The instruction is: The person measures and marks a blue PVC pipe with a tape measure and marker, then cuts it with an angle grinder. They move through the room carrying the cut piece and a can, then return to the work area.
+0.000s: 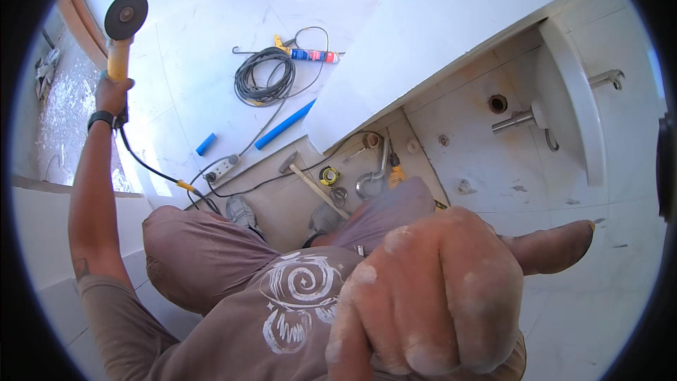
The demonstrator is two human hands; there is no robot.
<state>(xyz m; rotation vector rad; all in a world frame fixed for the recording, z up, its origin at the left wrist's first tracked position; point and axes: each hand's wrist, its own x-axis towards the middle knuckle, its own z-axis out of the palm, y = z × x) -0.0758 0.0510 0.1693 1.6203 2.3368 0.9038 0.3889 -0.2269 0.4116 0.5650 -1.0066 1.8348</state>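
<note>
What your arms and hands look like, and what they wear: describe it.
The left hand is bare, with a dark wristband at the wrist, a short brown sleeve and a dark mark near its hem. The right hand is bare, with whitish patches; its sleeve cannot be made out.

Air open between right hand [437,296] and basin [577,99]. Left hand [111,96] holds grinder [118,61] up; cord [143,162] hangs below, in the way. Hammer [310,185] and curved pipe [383,162] obstruct low reach; cable coil [245,79] obstructs farther out.
</note>
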